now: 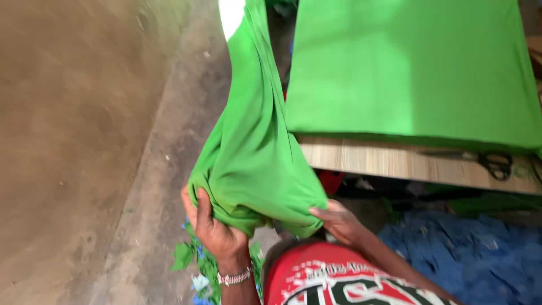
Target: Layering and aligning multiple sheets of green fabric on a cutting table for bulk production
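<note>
Both hands clutch a bunched green cloth (254,164): left hand (212,223) at 7 o'clock, right hand (339,220) at 5, grips tight.

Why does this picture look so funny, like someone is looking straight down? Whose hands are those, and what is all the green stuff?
The camera sits on a person's head, so you see what that person sees when looking down. There is only this one view. The two hands are the person's own. The left hand, with a beaded bracelet on its wrist, has its grip closed around a bunched piece of green cloth. The right hand pinches the same cloth from the other side. More green cloth lies flat in a stack on a wooden table, and black scissors rest near its edge. Small green scraps lie on the floor, and a blue pile of fabric sits under the table.
</note>
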